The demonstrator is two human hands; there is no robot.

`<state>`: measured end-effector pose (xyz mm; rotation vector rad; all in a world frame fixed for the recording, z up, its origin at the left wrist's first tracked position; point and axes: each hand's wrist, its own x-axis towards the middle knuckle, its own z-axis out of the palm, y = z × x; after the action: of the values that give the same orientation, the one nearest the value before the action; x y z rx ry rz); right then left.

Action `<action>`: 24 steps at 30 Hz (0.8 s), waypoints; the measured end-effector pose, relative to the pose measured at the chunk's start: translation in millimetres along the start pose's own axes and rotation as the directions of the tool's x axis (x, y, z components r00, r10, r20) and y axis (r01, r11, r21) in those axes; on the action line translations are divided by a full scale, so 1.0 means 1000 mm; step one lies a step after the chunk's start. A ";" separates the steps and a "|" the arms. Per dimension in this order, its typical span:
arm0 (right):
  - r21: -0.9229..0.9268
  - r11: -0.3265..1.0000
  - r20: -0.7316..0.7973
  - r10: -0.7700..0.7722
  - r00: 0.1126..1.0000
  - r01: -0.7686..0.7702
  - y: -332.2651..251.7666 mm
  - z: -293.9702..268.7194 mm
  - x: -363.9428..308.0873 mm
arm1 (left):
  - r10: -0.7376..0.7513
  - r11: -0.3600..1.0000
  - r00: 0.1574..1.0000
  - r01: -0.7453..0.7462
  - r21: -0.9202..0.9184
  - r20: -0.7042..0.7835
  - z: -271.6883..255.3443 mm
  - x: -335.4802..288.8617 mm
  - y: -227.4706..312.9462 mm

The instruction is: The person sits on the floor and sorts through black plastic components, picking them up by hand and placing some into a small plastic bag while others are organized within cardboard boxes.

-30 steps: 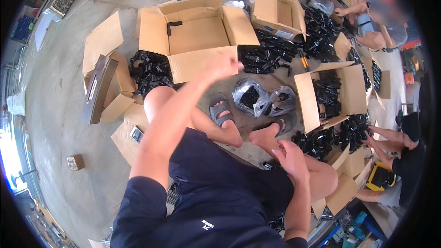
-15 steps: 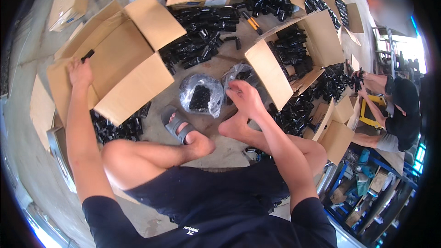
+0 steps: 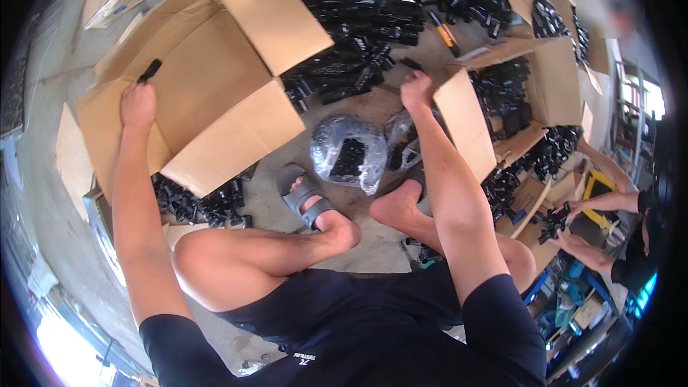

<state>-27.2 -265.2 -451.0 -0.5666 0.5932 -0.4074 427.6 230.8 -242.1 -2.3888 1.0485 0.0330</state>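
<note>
Grey concrete floor (image 3: 380, 247) spreads beneath your bent legs, with open cardboard boxes and heaps of black parts all about. Your left hand (image 3: 138, 104) is at the left side of the large open carton (image 3: 208, 64), its fingers closed around a small black part (image 3: 150, 70) that sticks up past them toward the carton's inside. Your right hand (image 3: 418, 89) reaches out over the floor, its fingers curled in narrow, with a second black piece (image 3: 411, 63) at the fingertips; you cannot tell from here whether it is gripped or only touched. Just beyond, between the two boxes, lies a wide dark heap (image 3: 358, 21), and an orange-and-black tool (image 3: 444, 33) rests to its right. Close by your right forearm stands the smaller carton (image 3: 466, 118), with more black parts inside. Near your sandalled left foot (image 3: 304, 197) sits a clear plastic bag (image 3: 330, 142) with black contents, another bag (image 3: 401, 136) just beside it. Below the large carton you have another pile (image 3: 208, 201). Off to your right, a co-worker's hands (image 3: 566, 239) hold some black pieces near a yellow frame (image 3: 596, 193).
</note>
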 end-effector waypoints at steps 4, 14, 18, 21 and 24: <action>-0.789 0.591 -0.437 -0.349 0.829 -0.167 0.047 0.146 -0.079 | -0.194 0.940 0.975 0.217 -0.264 0.109 -0.014 -0.075 -0.049; -0.262 0.965 -0.280 -0.095 0.955 0.019 0.041 0.233 -0.255 | -0.257 0.544 0.955 0.267 -0.795 0.145 -0.064 -0.129 0.015; -0.234 0.970 -0.054 0.062 0.997 -0.073 0.018 0.258 -0.297 | -0.307 0.463 0.944 0.258 -0.848 0.120 -0.096 -0.157 0.024; -0.203 0.974 -0.046 0.092 0.995 -0.099 -0.007 0.277 -0.327 | -0.296 0.483 0.948 0.252 -0.839 0.115 -0.112 -0.156 0.018; -0.260 0.960 -0.005 0.109 0.994 -0.107 -0.018 0.276 -0.353 | -0.258 0.481 0.950 0.283 -0.830 0.174 -0.107 -0.153 0.007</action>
<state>-127.6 5.0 -107.4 -0.7834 0.6711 -0.2243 296.4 279.7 -118.2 -3.4158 0.6682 0.6061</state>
